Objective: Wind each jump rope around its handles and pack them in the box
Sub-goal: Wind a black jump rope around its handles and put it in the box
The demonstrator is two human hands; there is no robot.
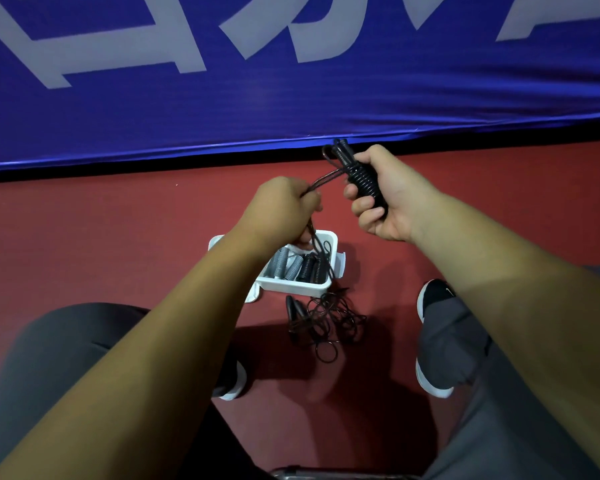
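My legs: grey trousers frame the bottom of the view, with my right shoe [433, 299] and my left shoe [234, 382] planted on the red floor [118, 237].
Loose rope [326, 320]: a black tangle of coils with two handles on the floor between my feet, just on my side of the box.
Box [291, 287]: white, on the floor, under my left forearm; wound grey and black ropes [298, 266] lie side by side in it.
My left hand [284, 202]: above the box, fingers pinched round the black cord [326, 178], which drops from it past the box toward the tangle.
My right hand [388, 199]: higher and further out, clenched round the paired black handles [364, 183], already ringed with turns of cord; the cord runs taut from them to my left hand.
Banner [291, 105]: blue with pale lettering, beyond both hands.
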